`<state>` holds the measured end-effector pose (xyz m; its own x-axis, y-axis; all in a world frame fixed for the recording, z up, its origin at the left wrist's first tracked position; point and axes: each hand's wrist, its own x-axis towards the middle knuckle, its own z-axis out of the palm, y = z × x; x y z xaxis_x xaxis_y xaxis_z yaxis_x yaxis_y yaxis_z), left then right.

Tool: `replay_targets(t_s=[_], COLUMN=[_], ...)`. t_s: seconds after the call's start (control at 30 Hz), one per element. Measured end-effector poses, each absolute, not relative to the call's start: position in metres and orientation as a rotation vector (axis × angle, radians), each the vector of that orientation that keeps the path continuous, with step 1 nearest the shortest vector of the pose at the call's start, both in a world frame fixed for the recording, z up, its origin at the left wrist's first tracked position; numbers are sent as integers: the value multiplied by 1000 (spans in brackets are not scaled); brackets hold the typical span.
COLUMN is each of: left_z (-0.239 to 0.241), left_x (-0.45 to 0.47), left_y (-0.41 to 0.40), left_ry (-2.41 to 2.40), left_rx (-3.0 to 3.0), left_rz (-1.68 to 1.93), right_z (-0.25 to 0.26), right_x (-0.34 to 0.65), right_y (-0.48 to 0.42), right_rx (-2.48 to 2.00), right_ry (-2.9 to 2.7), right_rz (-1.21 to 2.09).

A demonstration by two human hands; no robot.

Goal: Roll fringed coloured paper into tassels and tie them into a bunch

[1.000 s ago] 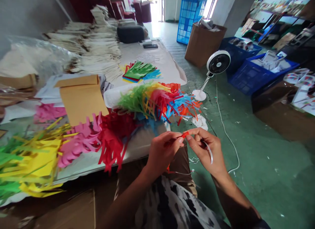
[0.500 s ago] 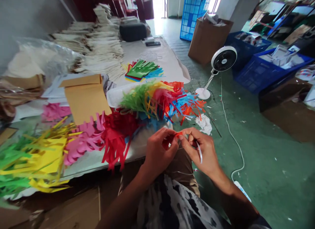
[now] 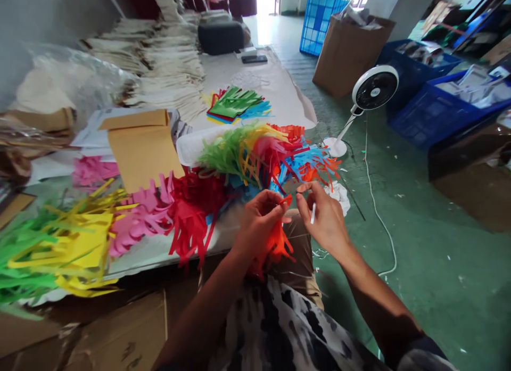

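Observation:
My left hand (image 3: pixel 261 216) is closed, pinching the top of an orange fringed paper tassel (image 3: pixel 279 242). The tassel's cut strips hang below the fingers over my lap. A small gap to the right, my right hand (image 3: pixel 324 215) is curled, with a short narrow white strip (image 3: pixel 313 213) sticking out between its fingers. Whether its fingertips also hold a thread is too small to tell. Just beyond my hands lies a heap of multicoloured fringed paper (image 3: pixel 255 153) on the table. Red fringed paper (image 3: pixel 194 211) hangs over the table edge to the left.
Pink (image 3: pixel 143 219), yellow (image 3: pixel 85 227) and green fringed paper (image 3: pixel 27 259) lie along the table's left. A brown envelope (image 3: pixel 143 150) stands behind them. Stacked pale sheets (image 3: pixel 171 73) fill the back. Right of the table are a white fan (image 3: pixel 375 91), its cord and blue crates (image 3: pixel 443 110).
My hands have moved apart, the right one shifting away from the orange piece. The orange tassel now hangs visibly from my left hand. The view has tilted slightly.

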<state>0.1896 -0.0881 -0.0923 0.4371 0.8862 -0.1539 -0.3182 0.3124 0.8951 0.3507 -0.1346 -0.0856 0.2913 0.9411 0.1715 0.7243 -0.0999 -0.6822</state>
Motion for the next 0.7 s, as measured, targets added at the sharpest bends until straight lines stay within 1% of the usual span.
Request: replay_targets(t_s=[0.13,0.27,0.43,0.57,0.7], left_z=[-94,-96,-101,-104,-101], left_x=[182,179,182,181,177], left_y=[-94,-98,-99,-97,-93], left_ry=[547,626,692,728,779], left_rx=[777,824,800,794,780], left_rz=[719,708,717,722,770], right_z=[-85,-85,-85,-80,-75], right_x=[349,342,336,341,357], right_y=[-125,-122,-126,-129,-132], right_rx=[-2098,-2158,-2166,-2073,-1746], right_ry=[-1579,-1623,-1693,-1796,-1802], right_rz=[223,32,-46,110,531])
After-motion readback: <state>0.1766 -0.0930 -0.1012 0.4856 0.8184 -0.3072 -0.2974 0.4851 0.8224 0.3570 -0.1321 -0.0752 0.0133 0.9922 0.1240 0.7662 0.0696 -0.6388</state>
